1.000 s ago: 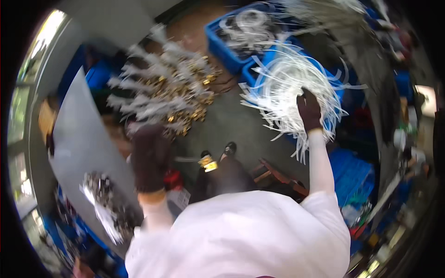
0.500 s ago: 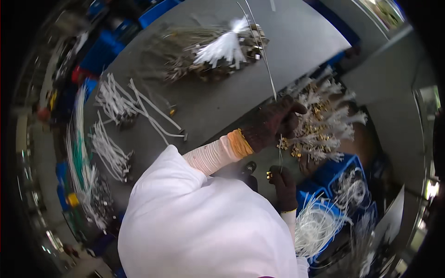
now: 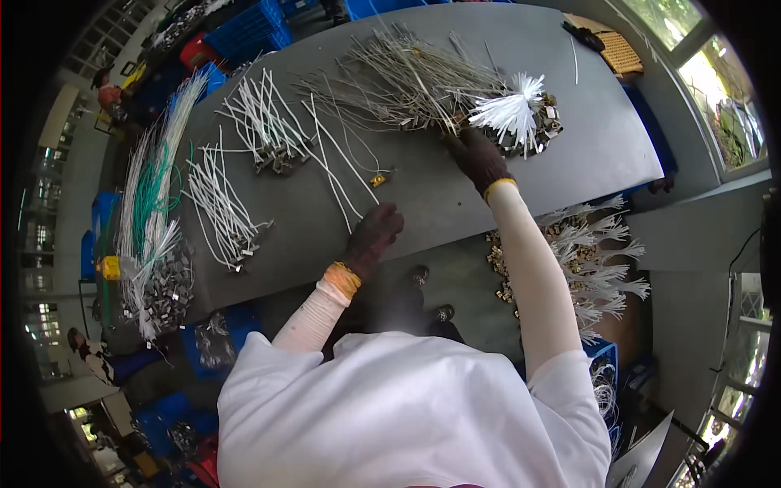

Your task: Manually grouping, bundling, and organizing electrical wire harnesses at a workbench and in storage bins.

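Both my hands wear dark brown gloves with yellow cuffs. At the table's near edge is my left hand [image 3: 374,237], its fingers curled. It touches the lower ends of two loose white cords [image 3: 333,163]; whether it grips them is hidden. My right hand [image 3: 478,156] reaches into the near side of a heap of thin grey wires [image 3: 415,73], fingertips pinched together at the wires' ends. What they pinch is too small to make out. Just right of it lie a fanned white bundle of strips [image 3: 514,110] and several small metal pieces [image 3: 551,120].
White cord bundles with metal ends [image 3: 264,122] lie on the grey table [image 3: 439,191], left of centre. One wire has a brass-coloured piece [image 3: 377,180]. Long white and green strands [image 3: 154,187] hang at the left edge. Brass-ended white bundles [image 3: 598,260] sit lower right, above a blue crate [image 3: 600,351].
My body has turned toward the table. The right hand has gone from low beside the crates up to the wire heap; the left has moved down and left, away from the long wires it held.
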### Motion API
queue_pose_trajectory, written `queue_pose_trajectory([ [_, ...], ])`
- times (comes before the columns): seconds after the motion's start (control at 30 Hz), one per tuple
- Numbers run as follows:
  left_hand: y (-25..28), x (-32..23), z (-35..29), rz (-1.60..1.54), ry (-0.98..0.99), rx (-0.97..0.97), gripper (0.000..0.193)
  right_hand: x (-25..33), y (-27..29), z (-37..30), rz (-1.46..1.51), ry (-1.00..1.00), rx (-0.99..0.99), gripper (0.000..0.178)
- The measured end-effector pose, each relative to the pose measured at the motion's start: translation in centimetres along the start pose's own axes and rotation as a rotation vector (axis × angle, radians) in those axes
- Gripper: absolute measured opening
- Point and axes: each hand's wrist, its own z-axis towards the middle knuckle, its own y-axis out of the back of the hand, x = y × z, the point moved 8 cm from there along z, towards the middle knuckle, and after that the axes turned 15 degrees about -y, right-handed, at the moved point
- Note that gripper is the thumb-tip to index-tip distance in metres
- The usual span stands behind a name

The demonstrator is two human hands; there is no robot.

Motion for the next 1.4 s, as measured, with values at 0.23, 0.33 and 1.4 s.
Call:
queue_pose_trajectory([
  [0.23,-4.1,4.8,1.6,0.102,0.098,0.379,0.043,-6.2,-3.5,-6.3,-0.039,0.060,-0.124,0.035],
  [0.33,-7.8,6.6,2.6,0.152,0.271,0.483,0.041,-17.6,-7.2,-14.1,0.017,-0.349,0.006,0.037],
  [1.4,-46.4,20.7,-33.2,0.767,0.404,1.894,0.035,-57.5,-20.4,-93.1,0.570,-2.052,-0.922,0.046],
])
